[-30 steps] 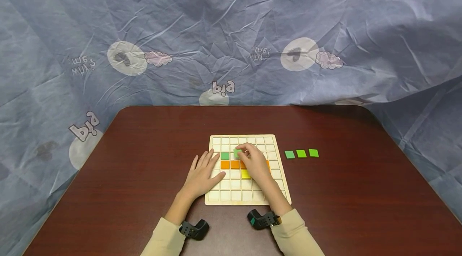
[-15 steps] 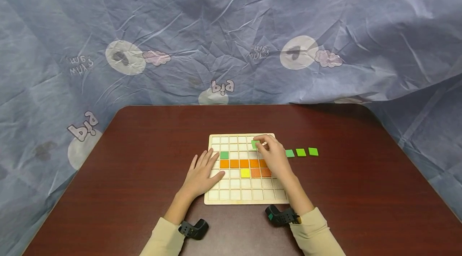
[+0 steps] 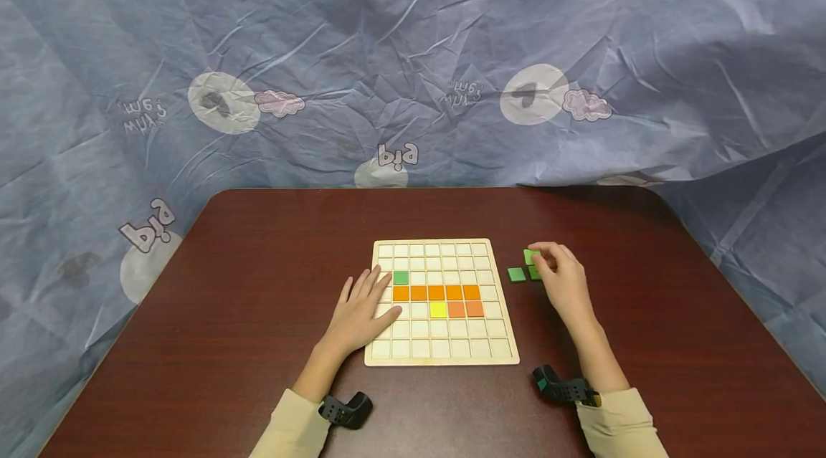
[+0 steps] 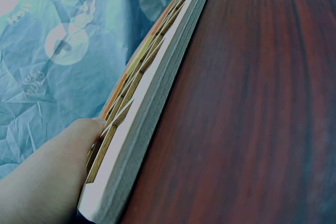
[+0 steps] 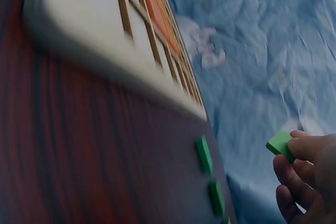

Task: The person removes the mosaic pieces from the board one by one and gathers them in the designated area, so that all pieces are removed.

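My right hand (image 3: 564, 282) pinches a light green square tile (image 5: 281, 142) between thumb and fingertips, held above the table to the right of a pale wooden grid board (image 3: 422, 349). Spread flat, my left hand (image 3: 361, 315) rests on the board's left side, its thumb over the grid. Set in the board are a green tile (image 3: 401, 277), a row of orange tiles (image 3: 436, 293), a yellow tile (image 3: 438, 309) and two red-orange tiles (image 3: 456, 309). Beneath the held tile lie a loose green tile (image 3: 516, 274) and a partly covered one (image 3: 534, 273).
The dark red-brown table (image 3: 258, 257) extends around the board on all sides. Behind it hangs a creased blue-grey printed cloth (image 3: 361, 71). Each wrist wears a black camera strap (image 3: 348, 411).
My right hand has carried the light green tile from over the board's grid rightward, off the board, to above the loose green tiles. My left hand has stayed in place.
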A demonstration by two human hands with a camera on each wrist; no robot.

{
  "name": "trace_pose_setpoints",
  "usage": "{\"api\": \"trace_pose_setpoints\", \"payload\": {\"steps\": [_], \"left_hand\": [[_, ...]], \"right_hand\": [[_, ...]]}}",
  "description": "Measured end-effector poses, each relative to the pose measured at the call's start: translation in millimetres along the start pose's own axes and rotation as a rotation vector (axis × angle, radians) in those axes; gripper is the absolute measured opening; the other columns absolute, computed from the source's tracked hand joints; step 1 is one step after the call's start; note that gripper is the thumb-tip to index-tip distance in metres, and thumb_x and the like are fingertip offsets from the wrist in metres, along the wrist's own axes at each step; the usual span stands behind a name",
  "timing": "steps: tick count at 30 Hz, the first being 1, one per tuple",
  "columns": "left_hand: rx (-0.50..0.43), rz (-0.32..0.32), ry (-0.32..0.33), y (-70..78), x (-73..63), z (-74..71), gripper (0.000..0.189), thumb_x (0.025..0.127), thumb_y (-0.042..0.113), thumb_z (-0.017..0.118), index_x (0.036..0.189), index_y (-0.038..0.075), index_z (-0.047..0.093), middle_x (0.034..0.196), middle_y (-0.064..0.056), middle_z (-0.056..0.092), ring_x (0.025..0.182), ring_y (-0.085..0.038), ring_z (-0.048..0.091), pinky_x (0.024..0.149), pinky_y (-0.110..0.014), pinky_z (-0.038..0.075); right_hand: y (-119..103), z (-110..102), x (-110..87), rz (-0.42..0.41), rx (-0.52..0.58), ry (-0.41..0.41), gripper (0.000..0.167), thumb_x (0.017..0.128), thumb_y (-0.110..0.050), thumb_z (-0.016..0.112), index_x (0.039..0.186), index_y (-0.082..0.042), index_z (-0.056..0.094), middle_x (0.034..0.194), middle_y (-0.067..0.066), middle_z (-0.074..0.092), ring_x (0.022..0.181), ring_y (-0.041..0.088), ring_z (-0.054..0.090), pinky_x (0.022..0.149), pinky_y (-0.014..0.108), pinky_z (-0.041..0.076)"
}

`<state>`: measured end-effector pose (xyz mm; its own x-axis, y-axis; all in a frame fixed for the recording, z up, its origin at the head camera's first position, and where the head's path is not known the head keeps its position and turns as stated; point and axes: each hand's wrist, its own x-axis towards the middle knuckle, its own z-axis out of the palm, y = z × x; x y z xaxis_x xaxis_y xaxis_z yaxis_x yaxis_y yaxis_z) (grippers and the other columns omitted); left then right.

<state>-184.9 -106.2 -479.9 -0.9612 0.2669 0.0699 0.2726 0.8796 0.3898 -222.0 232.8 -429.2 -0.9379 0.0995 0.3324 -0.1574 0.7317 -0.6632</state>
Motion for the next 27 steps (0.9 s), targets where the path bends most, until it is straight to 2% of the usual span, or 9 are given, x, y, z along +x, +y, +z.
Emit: {"api": "trace_pose_setpoints", "payload": {"steps": [4, 8, 16, 21, 27], "left_hand": [[-0.006, -0.002, 0.004, 0.0, -0.3, -1.2, 0.068, 0.089, 0.057, 0.039, 0.145, 0.023, 0.023, 0.153, -0.003, 0.016, 0.142, -0.022, 0.013, 0.114, -0.047, 0.003], [-0.01, -0.007, -0.013, 0.7, -0.2, -2.1, 0.068, 0.089, 0.057, 0.038, 0.146, 0.024, 0.023, 0.153, -0.003, 0.015, 0.142, -0.022, 0.012, 0.114, -0.047, 0.003], [-0.018, -0.005, -0.008, 2.6, -0.4, -2.0, 0.068, 0.089, 0.056, 0.039, 0.146, 0.023, 0.023, 0.153, -0.003, 0.015, 0.142, -0.022, 0.012, 0.114, -0.047, 0.002], [-0.021, -0.002, 0.0, 3.6, -1.0, -2.3, 0.067, 0.089, 0.055, 0.041, 0.145, 0.022, 0.024, 0.153, -0.004, 0.017, 0.142, -0.023, 0.013, 0.114, -0.048, 0.004], [-0.01, -0.006, -0.009, 2.2, -0.5, -1.8, 0.068, 0.089, 0.055, 0.04, 0.145, 0.022, 0.024, 0.153, -0.004, 0.016, 0.142, -0.023, 0.013, 0.114, -0.048, 0.003]], "right_hand": [[20.3, -12.9, 0.7, 0.049, -0.023, 0.055, 0.02, 0.092, -0.017, 0.052, 0.107, -0.011, 0.063, 0.093, 0.007, 0.056, 0.073, 0.0, 0.044, 0.059, 0.014, 0.038], [38.9, -22.1, -1.0, 0.1, -0.043, 0.06, 0.023, 0.093, -0.02, 0.049, 0.11, -0.011, 0.062, 0.095, 0.007, 0.054, 0.074, -0.006, 0.04, 0.06, 0.013, 0.036], [65.8, -24.8, -1.6, 0.176, -0.043, 0.096, 0.024, 0.093, -0.019, 0.049, 0.111, -0.01, 0.062, 0.101, 0.01, 0.055, 0.072, -0.015, 0.035, 0.065, 0.017, 0.036], [73.3, -23.1, 0.6, 0.199, -0.038, 0.11, 0.024, 0.092, -0.017, 0.051, 0.112, -0.009, 0.061, 0.104, 0.012, 0.054, 0.076, -0.009, 0.037, 0.066, 0.017, 0.036], [80.8, -20.1, 1.2, 0.186, -0.059, 0.106, 0.023, 0.091, -0.014, 0.055, 0.112, -0.007, 0.059, 0.104, 0.014, 0.053, 0.083, 0.012, 0.047, 0.067, 0.022, 0.036]]}}
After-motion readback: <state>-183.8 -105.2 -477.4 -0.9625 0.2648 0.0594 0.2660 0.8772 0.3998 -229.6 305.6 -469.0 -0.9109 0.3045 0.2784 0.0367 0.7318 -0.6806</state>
